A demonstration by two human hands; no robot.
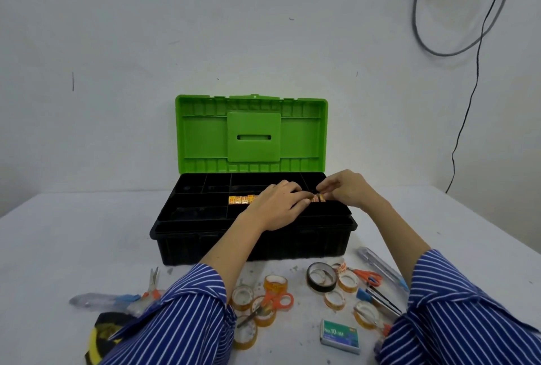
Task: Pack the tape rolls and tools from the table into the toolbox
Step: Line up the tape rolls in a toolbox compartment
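The black toolbox (205,243) stands open on the table, its green lid (251,133) upright. A row of small orange boxes (241,199) lies in a middle compartment of its black tray. Both hands are over that row. My left hand (278,206) rests fingers-down on the boxes. My right hand (344,189) pinches a small orange box (318,197) at the row's right end. Clear tape rolls (275,284), a black tape roll (322,276) and orange-handled scissors (367,276) lie in front of the toolbox.
A green-blue staple box (341,335) lies at the front right. Tweezers (383,300) and a clear-handled tool (380,268) lie at right; another clear tool (99,300), small scissors (153,282) and yellow-black tape (102,335) at left. Cables (468,42) hang on the wall.
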